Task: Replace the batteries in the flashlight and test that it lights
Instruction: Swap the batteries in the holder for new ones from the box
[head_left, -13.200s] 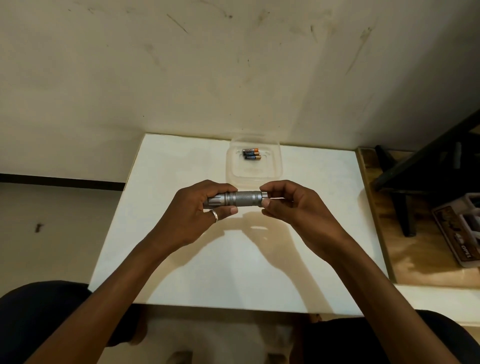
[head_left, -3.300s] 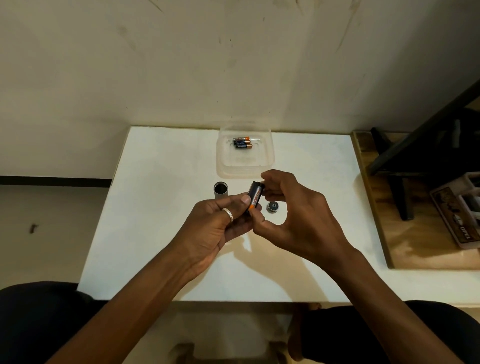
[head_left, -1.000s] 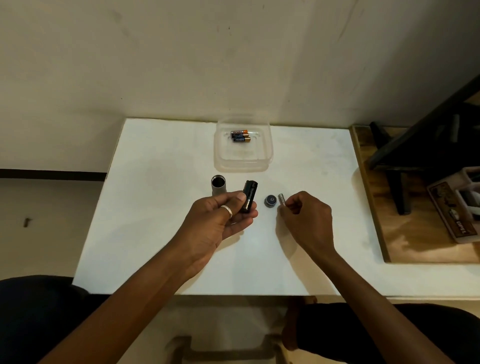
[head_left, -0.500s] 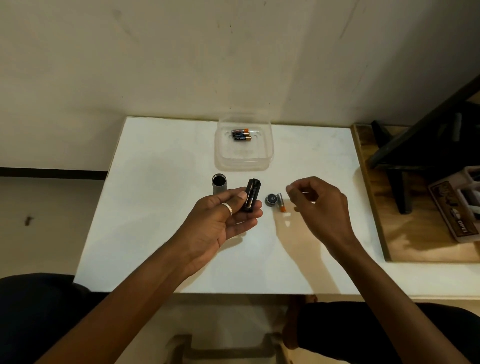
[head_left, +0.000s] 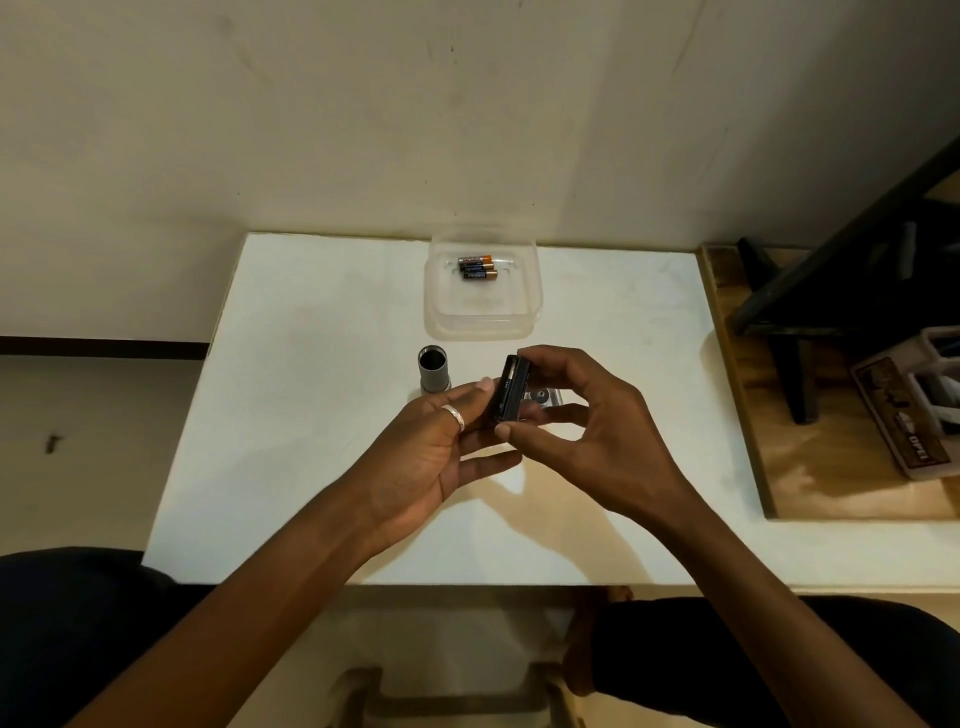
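Both hands meet over the middle of the white table (head_left: 311, 467) around a black battery holder (head_left: 511, 387). My left hand (head_left: 441, 452) cradles it from below with thumb and fingers. My right hand (head_left: 582, 426) pinches its top and bottom ends between index finger and thumb. The grey flashlight body (head_left: 434, 369) stands upright, open end up, just left of the hands. The tail cap (head_left: 541, 396) and a removed battery (head_left: 557, 399) lie on the table behind my right fingers, partly hidden. Fresh batteries (head_left: 477, 266) lie in a clear plastic container (head_left: 483, 317) at the back.
A wall runs along the table's far edge. To the right, a wooden board (head_left: 810, 467) carries a black stand (head_left: 810, 291) and a white box (head_left: 914, 410). My knees sit below the table's near edge.
My right hand let go of a battery on the table beside the tail cap, then came back to the holder and now grips its ends. The left hand has kept the holder.
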